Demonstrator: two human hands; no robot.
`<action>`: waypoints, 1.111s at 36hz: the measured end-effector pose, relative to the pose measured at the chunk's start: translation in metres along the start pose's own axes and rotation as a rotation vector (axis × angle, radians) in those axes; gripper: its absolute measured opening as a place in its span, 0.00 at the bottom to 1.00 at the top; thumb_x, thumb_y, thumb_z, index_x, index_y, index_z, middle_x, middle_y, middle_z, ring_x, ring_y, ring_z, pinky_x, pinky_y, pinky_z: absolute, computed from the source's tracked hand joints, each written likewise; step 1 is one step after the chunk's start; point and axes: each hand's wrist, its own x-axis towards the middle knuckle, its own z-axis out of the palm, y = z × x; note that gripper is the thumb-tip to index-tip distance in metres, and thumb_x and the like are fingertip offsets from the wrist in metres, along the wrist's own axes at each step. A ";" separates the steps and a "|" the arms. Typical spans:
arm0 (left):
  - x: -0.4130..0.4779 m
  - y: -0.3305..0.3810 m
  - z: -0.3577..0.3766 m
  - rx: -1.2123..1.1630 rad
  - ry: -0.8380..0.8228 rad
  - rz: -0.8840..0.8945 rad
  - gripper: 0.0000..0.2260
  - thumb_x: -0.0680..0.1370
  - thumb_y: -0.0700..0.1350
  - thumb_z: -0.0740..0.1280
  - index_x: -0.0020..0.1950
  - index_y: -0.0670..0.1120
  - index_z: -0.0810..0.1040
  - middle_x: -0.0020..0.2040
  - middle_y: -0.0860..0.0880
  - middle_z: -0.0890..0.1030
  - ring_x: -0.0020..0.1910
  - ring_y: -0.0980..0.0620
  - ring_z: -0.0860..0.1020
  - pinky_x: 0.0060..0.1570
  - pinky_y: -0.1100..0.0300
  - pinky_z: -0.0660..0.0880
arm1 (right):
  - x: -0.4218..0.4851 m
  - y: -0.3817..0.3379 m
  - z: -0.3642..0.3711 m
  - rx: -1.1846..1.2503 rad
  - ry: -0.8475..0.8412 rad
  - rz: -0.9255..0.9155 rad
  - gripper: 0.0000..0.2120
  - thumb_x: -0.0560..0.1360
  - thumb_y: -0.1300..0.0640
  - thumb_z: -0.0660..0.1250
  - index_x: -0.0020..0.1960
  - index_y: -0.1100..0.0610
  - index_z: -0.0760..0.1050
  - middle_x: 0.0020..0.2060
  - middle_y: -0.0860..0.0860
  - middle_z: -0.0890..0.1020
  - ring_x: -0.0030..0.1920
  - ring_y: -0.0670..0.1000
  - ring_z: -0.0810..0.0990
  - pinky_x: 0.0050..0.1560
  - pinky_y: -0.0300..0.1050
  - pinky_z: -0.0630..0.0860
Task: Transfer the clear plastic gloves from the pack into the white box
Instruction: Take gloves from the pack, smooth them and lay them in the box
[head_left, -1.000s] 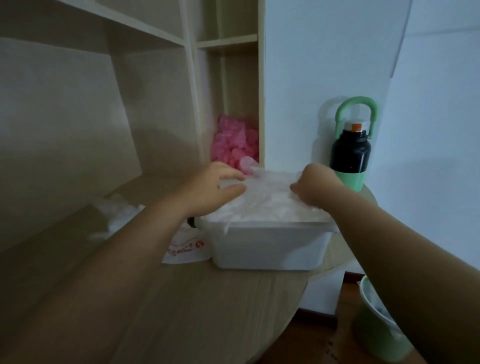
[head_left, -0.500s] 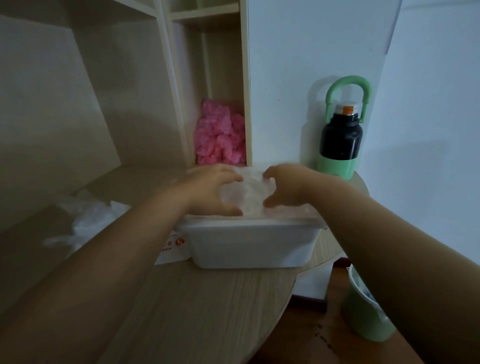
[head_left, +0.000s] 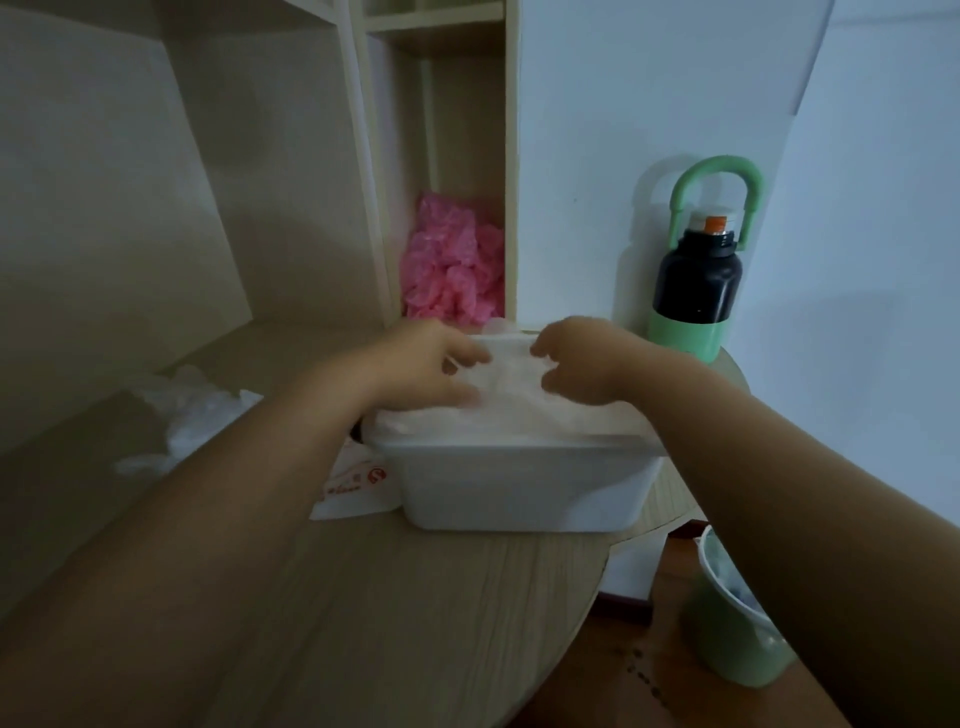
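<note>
The left hand and right hand each pinch the clear gloves, heaped between them, filling the white box.

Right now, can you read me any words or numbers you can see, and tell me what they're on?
Red print and a round red logo on the white pack, left of the white box: too blurred to read.
On the black and green bottle: no label I can read.
Nothing else here shows any writing.
</note>
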 end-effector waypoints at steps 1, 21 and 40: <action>-0.006 -0.002 -0.006 -0.067 0.069 0.012 0.23 0.74 0.44 0.72 0.68 0.51 0.73 0.61 0.54 0.77 0.56 0.58 0.76 0.57 0.60 0.72 | 0.000 -0.005 -0.002 0.034 0.056 -0.009 0.23 0.77 0.58 0.61 0.72 0.55 0.66 0.70 0.53 0.69 0.69 0.54 0.68 0.68 0.45 0.63; -0.152 -0.163 0.045 -0.071 0.617 -0.327 0.22 0.72 0.46 0.74 0.66 0.48 0.76 0.69 0.47 0.70 0.68 0.48 0.68 0.65 0.58 0.64 | 0.020 -0.206 0.098 0.636 0.061 -0.247 0.24 0.77 0.67 0.57 0.71 0.54 0.66 0.68 0.54 0.71 0.66 0.53 0.70 0.60 0.40 0.68; -0.149 -0.192 0.077 -0.698 0.999 -0.429 0.07 0.80 0.41 0.63 0.45 0.51 0.76 0.40 0.56 0.80 0.38 0.66 0.76 0.42 0.70 0.70 | 0.037 -0.204 0.176 0.449 0.049 -0.318 0.32 0.73 0.50 0.64 0.74 0.50 0.59 0.67 0.53 0.67 0.65 0.55 0.68 0.63 0.48 0.67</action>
